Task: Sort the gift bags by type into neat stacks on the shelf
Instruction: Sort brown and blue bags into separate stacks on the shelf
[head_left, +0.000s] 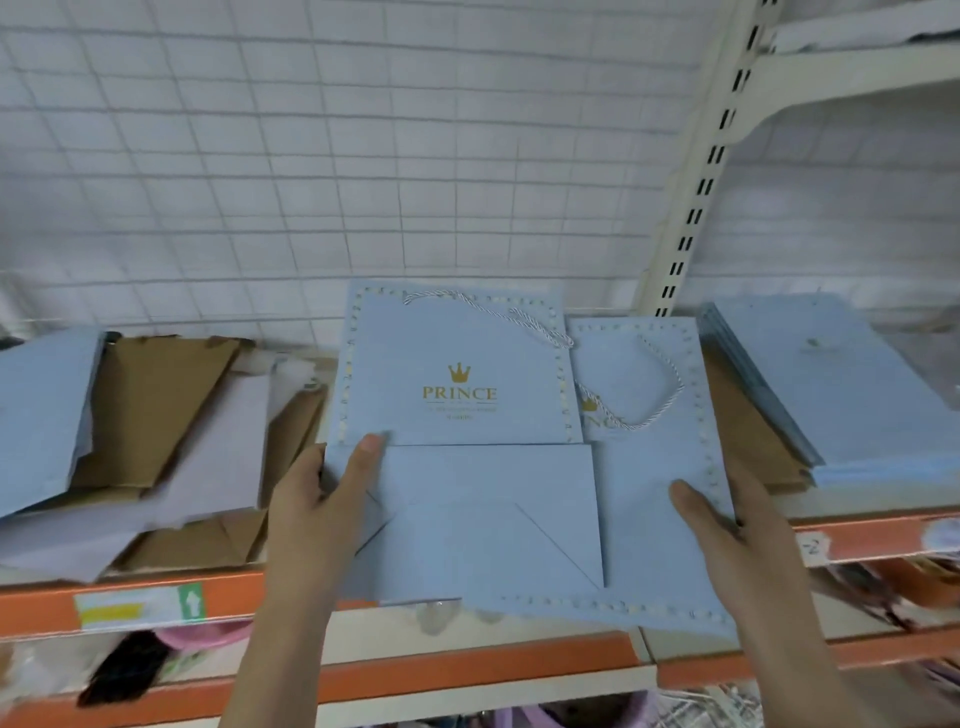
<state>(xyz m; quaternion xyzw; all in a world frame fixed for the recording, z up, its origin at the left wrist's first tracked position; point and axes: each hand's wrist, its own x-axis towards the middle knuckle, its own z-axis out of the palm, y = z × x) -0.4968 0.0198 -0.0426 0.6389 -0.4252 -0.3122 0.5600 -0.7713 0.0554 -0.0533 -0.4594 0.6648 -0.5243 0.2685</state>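
Head view, looking down at a shelf with an orange front rail (467, 670) before a white wire-grid back panel (332, 171).

Centre: flat pale-blue paper gift bag with gold crown and "PRINCE" lettering (457, 374), bordered by pale dots, twisted white cord handle lying across its top edge. Folded-up base toward the viewer, overhanging the shelf front. Left hand (317, 499) gripping that bag's left edge, thumb on top near the dotted border, fingers hidden beneath.

Just to the right, partly tucked under the first: second flat pale-blue dotted gift bag (654, 467), same gold print half covered, cord handle looping over its face. Right hand (727, 525) holding its right edge, thumb laid flat on the face, fingers out of sight below.

Far right on the shelf: neat stack of pale-blue flat bags (831, 395). Left: opened brown cardboard with white wrapping paper (171, 431), and another pale-blue stack (41, 415) at the frame edge.
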